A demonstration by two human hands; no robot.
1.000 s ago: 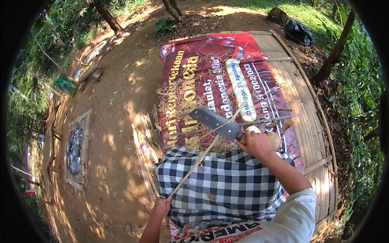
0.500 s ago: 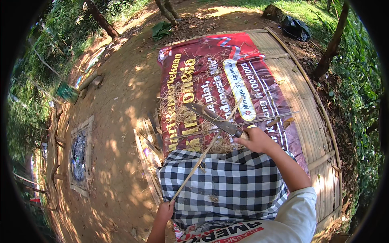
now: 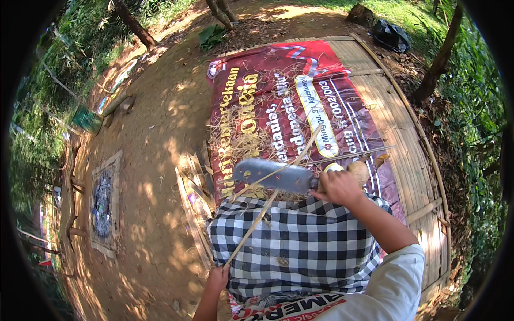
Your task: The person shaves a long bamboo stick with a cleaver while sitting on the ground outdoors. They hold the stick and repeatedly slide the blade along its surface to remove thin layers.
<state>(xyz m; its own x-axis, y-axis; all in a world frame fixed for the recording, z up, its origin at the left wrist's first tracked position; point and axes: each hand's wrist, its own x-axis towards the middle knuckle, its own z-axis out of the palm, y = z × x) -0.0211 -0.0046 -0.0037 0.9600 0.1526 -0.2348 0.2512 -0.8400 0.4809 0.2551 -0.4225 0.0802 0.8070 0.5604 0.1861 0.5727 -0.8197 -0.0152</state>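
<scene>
My left hand (image 3: 217, 279), low near the lap, is closed on the lower end of a long thin bamboo strip (image 3: 250, 229). The strip slants up and right over a black-and-white checked cloth (image 3: 300, 246) that covers my lap. My right hand (image 3: 339, 187) grips a broad-bladed knife (image 3: 276, 176), its flat grey blade pointing left across the strip. A thin pale sliver (image 3: 254, 184) crosses the blade. Beside the right hand shows a rounded tan piece (image 3: 358, 171); whether it is the knife's handle end, I cannot tell.
A red printed banner (image 3: 235, 107) strewn with shavings lies over a bamboo-slat platform (image 3: 399, 128). Split bamboo pieces (image 3: 193, 208) lie at its left edge. On the dirt ground are a framed ash pit (image 3: 103, 206) and a green container (image 3: 87, 121). A black bag (image 3: 391, 36) lies far right.
The knife has come nearer and left, its blade turning to show its broad flat side. My right hand has shifted slightly down and right. The left hand stays nearly in place on the strip.
</scene>
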